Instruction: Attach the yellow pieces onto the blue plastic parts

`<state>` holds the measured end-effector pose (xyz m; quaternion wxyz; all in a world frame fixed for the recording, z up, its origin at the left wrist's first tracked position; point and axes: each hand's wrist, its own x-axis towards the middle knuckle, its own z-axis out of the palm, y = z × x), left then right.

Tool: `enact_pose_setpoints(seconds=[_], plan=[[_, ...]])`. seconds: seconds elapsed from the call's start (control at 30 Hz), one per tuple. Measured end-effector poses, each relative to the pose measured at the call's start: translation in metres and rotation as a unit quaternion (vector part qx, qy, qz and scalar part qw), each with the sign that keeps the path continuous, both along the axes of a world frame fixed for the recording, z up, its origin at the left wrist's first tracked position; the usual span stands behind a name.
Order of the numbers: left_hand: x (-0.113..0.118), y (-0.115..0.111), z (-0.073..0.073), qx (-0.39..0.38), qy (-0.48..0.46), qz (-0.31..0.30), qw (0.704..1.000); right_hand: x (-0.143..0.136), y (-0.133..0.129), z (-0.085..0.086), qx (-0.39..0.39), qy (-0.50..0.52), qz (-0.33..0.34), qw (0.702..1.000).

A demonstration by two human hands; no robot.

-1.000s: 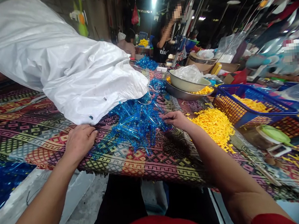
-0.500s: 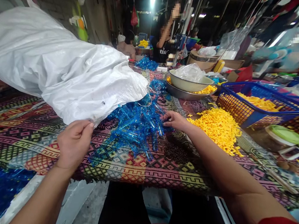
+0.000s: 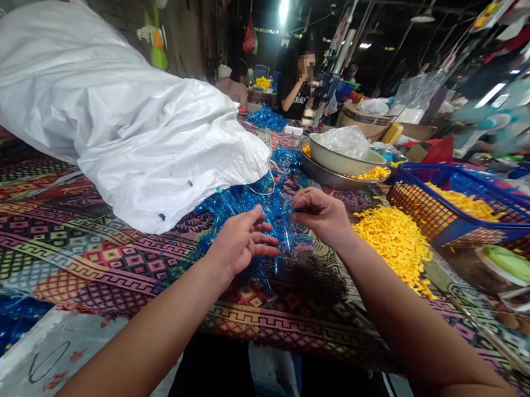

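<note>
Cloth-covered counter [image 3: 115, 257], below left grip [image 3: 243, 241] and right grip [image 3: 325, 213]. White sack [image 3: 151, 134]: beyond left grip, off to its left. Heap of clear blue pieces [image 3: 224, 205]: beneath and beyond left grip, reaching toward the right one. Judged light, slick, slightly stiff, prone to tangling; take singly by an end. Left grip: fingers spread, nothing held. Right grip: fingertips drawn together, apparently pinching one blue piece [image 3: 287, 207].

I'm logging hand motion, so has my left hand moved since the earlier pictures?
Yes; the left hand has moved right, away from the lower edge of the white sack, toward the blue pieces.
</note>
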<state>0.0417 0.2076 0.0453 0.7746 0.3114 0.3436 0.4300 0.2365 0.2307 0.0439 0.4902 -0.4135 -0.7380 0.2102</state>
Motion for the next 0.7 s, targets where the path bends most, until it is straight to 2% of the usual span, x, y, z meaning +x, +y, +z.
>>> enact_pose_setpoints(seconds=[0.07, 0.17, 0.3, 0.4, 0.47, 0.53, 0.6, 0.7], plan=[[0.004, 0.007, -0.003, -0.036, -0.051, -0.018, 0.998, -0.017, -0.005, 0.015, 0.001, -0.035, 0.066, 0.997], [0.004, 0.016, -0.006, -0.035, -0.067, 0.009, 0.997, -0.035, -0.002, 0.024, 0.031, -0.059, 0.053, 0.996], [0.005, 0.015, -0.009, 0.026, -0.094, 0.0, 0.995, -0.05, 0.013, 0.015, 0.066, -0.09, -0.021, 0.994], [0.005, 0.014, -0.007, 0.066, -0.072, 0.006, 0.995, -0.054, 0.024, 0.007, 0.054, -0.114, 0.006, 0.992], [0.0, 0.02, -0.001, 0.055, -0.037, 0.04, 0.997, -0.051, 0.034, 0.003, 0.019, -0.095, 0.027, 0.995], [-0.01, 0.032, 0.009, 0.042, -0.014, 0.11, 0.993, -0.043, 0.046, -0.003, 0.001, -0.087, 0.002, 0.996], [-0.021, 0.049, 0.021, 0.064, -0.016, 0.185, 0.981, -0.035, 0.058, -0.012, 0.014, -0.14, -0.016, 0.99], [-0.033, 0.072, 0.033, 0.083, -0.031, 0.275, 0.957, -0.025, 0.067, -0.026, 0.024, -0.267, 0.042, 0.963]])
